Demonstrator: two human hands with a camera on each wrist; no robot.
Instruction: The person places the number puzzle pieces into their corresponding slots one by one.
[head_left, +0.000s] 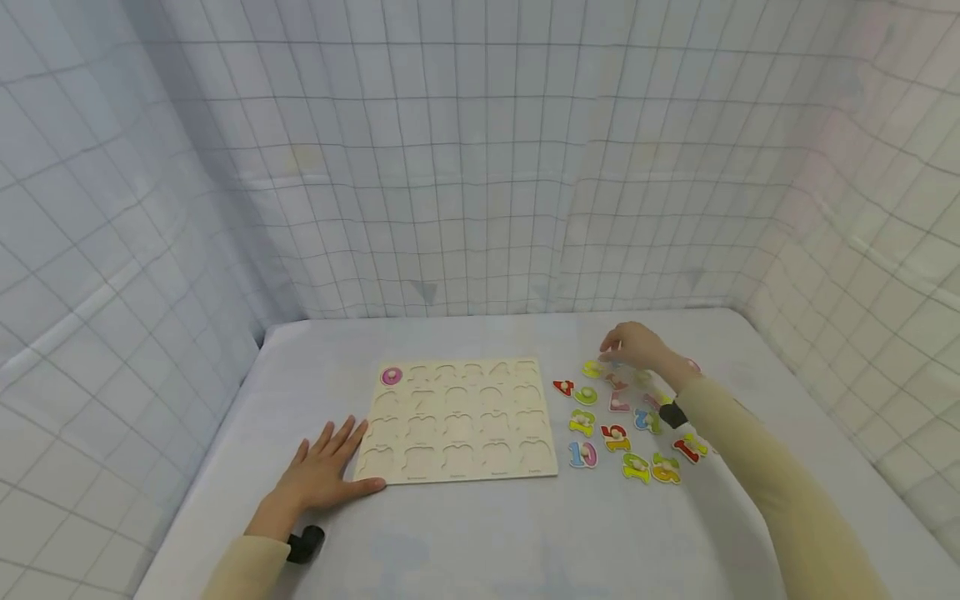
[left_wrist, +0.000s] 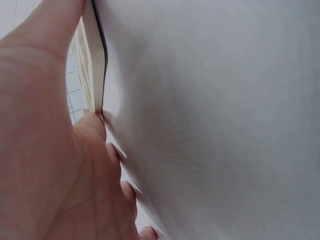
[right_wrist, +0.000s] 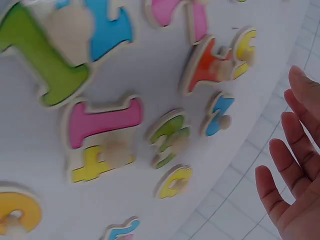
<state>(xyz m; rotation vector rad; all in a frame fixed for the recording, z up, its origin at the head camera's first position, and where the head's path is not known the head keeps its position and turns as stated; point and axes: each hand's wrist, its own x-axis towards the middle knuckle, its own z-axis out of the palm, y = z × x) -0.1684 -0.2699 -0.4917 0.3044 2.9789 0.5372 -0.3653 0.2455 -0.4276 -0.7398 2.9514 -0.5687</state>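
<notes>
Number pieces [head_left: 617, 438], brightly coloured with round knobs on top, scattered loosely on the table to the right of a pale puzzle board [head_left: 480, 477]. Nearest to the right hand [head_left: 636, 345] in the head view: a yellow piece [head_left: 592, 369], just below and slightly left of the fingertips; too small there to tell its digit or long axis. In the right wrist view, a small blue piece [right_wrist: 216, 119] also close by, apart from the fingers. Right hand bent downward at the far side of the scatter, fingers relaxed and parted, with nothing visible in the grasp. Left hand [head_left: 318, 479] much farther from the pieces, spread flat at the board's left edge, thumb at its near corner, gripping nothing. Pink zero [head_left: 392, 376] seated in the board's far-left recess; other recesses unfilled. Underneath, a white tabletop [head_left: 480, 542]; around the far side and both flanks, white cloth walls [head_left: 487, 167] with a thin grid.
</notes>
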